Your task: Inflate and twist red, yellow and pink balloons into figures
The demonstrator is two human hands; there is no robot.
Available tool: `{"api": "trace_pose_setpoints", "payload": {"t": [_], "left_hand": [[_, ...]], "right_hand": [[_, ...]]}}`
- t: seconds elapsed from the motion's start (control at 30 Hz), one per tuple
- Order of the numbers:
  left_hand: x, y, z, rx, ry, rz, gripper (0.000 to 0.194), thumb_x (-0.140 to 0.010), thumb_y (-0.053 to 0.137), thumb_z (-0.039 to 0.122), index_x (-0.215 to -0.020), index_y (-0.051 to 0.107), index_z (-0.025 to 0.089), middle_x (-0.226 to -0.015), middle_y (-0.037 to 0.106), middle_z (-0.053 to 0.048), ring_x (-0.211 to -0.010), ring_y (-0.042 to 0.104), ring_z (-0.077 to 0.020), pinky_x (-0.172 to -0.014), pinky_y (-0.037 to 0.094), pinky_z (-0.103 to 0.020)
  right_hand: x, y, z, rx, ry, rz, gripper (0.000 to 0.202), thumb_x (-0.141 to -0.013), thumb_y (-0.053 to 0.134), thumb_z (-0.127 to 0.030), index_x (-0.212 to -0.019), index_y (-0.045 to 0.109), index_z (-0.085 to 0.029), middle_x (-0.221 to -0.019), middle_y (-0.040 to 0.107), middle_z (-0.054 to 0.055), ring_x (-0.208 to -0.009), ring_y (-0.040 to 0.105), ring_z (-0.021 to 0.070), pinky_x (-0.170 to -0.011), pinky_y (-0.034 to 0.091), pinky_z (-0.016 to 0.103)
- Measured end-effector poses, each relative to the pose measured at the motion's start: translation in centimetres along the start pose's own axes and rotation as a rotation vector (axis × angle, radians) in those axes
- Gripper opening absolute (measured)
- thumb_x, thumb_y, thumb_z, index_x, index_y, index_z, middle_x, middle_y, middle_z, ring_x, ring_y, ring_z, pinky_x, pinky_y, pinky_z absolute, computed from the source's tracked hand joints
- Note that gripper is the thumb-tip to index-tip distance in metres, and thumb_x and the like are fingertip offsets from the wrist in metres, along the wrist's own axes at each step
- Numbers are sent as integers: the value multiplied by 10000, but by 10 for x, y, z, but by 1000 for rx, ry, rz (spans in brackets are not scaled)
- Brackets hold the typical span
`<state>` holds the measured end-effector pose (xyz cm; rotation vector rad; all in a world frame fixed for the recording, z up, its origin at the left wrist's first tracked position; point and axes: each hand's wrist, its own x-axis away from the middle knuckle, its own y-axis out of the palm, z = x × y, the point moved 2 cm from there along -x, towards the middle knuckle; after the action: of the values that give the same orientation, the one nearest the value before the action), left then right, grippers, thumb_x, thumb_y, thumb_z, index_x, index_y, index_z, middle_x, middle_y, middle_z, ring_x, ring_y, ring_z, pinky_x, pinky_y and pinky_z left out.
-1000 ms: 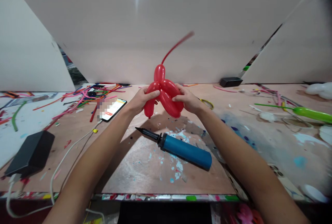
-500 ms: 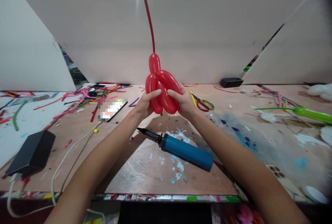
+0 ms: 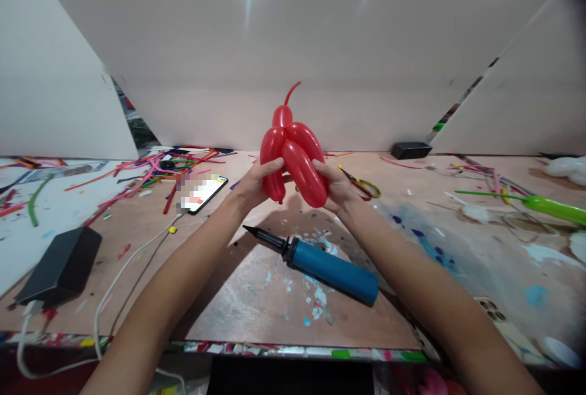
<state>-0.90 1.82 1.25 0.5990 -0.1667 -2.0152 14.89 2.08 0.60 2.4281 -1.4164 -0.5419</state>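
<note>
A red twisted balloon (image 3: 300, 166) is held up above the table, made of several long bubbles joined near the middle. A short round bubble tops it, with a thin uninflated tail curving up and to the right. My left hand (image 3: 256, 184) is wrapped round the left bubbles, thumb in front. Around the right bubbles my right hand (image 3: 335, 184) is closed, its thumb also in front. The fingers behind the balloon are mostly hidden. Below the hands a blue hand pump (image 3: 334, 270) with a black nozzle lies on the table.
A phone (image 3: 206, 195) with a cable and many loose coloured balloons (image 3: 151, 169) lie to the left, near a dark block (image 3: 61, 264). Yellow-handled scissors (image 3: 366, 187), a small black box (image 3: 411, 151) and a green balloon (image 3: 553, 209) are on the right. White panels (image 3: 293, 35) stand behind.
The two sides of the red balloon have spread apart at the bottom, and the hands are slightly farther apart. Its tail has swung from upright to a rightward curve. The view has shifted slightly.
</note>
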Motion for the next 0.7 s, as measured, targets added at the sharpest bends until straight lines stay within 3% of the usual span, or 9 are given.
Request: {"api": "trace_pose_setpoints", "payload": {"t": [0.13,0.3,0.43,0.53,0.63,0.7], "left_hand": [[-3,-6,0,-98,58,79,312,-691,765,236,-951,622,136,-884,660,-60,-774,634,-156,-671,505,-272],[-4,-5,-7,-180,72,231,352,-700,794,342,-878,562,145,-657,561,17,-539,544,-99,-513,422,-237],[-3,-2,-4,-185,61,168,371,-675,809,361,-872,572,154,-686,584,5,-568,549,-99,-543,440,-241],[-2,-4,6,-298,95,195,364,-648,829,358,-813,579,150,-620,573,9,-527,536,-101,-500,421,-238],[-1,-3,12,-417,153,261,373,-644,832,370,-819,583,155,-576,559,21,-486,529,-105,-451,392,-234],[-1,1,13,-458,204,285,381,-633,836,361,-838,589,156,-593,571,22,-497,538,-104,-468,413,-234]], "right_hand": [[-3,-1,5,27,-16,69,474,-641,768,-532,-961,624,-212,-838,714,32,-738,664,188,-625,556,296],[-9,-1,5,195,-186,210,459,-735,664,-636,-935,594,-229,-761,634,-6,-601,579,133,-558,498,267],[-7,-1,5,445,-384,273,429,-831,564,-634,-1031,525,-256,-932,619,19,-789,604,159,-696,505,290],[-1,-3,-2,648,-565,352,385,-873,552,-576,-1088,452,-272,-1061,578,46,-904,590,176,-780,489,318],[7,0,-14,845,-634,307,306,-914,494,-546,-1042,468,-269,-1059,573,53,-909,575,190,-805,464,343],[12,5,-22,1016,-629,251,351,-856,587,-547,-1041,490,-265,-1049,585,55,-893,566,210,-811,445,361]]}}
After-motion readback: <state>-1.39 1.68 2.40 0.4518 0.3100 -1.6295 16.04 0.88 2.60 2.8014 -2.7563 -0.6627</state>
